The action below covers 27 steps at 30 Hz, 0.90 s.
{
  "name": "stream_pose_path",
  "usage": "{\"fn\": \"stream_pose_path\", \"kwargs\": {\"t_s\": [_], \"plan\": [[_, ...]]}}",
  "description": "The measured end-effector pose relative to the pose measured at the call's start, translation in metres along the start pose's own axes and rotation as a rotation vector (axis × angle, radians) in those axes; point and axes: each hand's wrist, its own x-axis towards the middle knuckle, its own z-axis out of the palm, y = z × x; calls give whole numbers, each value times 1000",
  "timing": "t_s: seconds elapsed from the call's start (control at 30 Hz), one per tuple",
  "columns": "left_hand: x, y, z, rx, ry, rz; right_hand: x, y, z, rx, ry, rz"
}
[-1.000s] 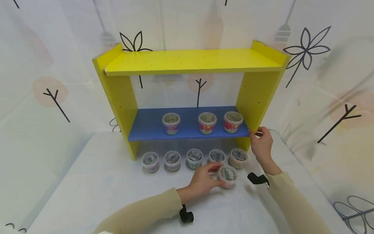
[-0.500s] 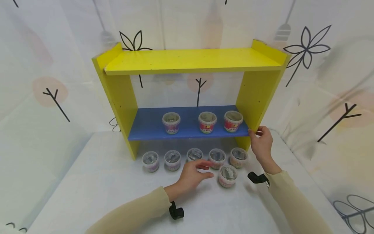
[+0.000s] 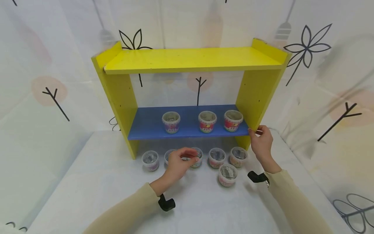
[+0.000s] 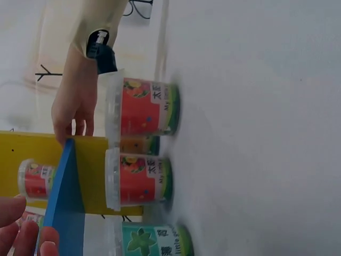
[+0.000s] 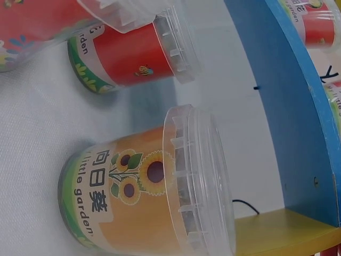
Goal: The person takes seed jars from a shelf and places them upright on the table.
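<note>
My left hand (image 3: pixel 178 164) hovers over the row of lidded plastic cups, fingers loosely bent and holding nothing. It partly hides two of them, including a teal-labelled cup (image 4: pixel 152 240). A red-labelled cup (image 3: pixel 227 175) stands in front of the row's right end. My right hand (image 3: pixel 262 144) grips the right side of the yellow and blue shelf unit (image 3: pixel 193 60), thumb at the front edge by the blue board. Close to that hand is an orange cup with sunflowers (image 5: pixel 133 186). Three cups stand on the blue board (image 3: pixel 152 128), the rightmost cup (image 3: pixel 233 121) near the side panel.
The shelf unit stands at the back of a white-covered table (image 3: pixel 87 191), before a patterned cloth (image 3: pixel 58 39). Beneath the blue board's front edge the row of cups runs from a purple-tinted cup (image 3: pixel 150 161) at left to the right panel.
My left hand has let go of the red-labelled cup in front and moved left, over the middle of the row. That cup stays on the table. My right hand has stayed on the shelf unit.
</note>
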Motion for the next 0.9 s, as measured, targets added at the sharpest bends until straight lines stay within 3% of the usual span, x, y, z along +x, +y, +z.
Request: {"fn": "stream_pose_path", "kwargs": {"t_s": [0.13,0.4,0.67,0.8,0.9], "plan": [[4,5,-15,21,76,25,0,-1,0,-5,-1,2],[10,13,-42,-50,198,80,0,0,0,-3,-7,12],[14,16,-70,-3,309,93,-1,0,-1,10,-10,16],[17,18,-81,-4,334,124,-1,0,-1,8,-10,8],[19,22,-87,-14,333,107,-1,0,0,9,-5,4]]}}
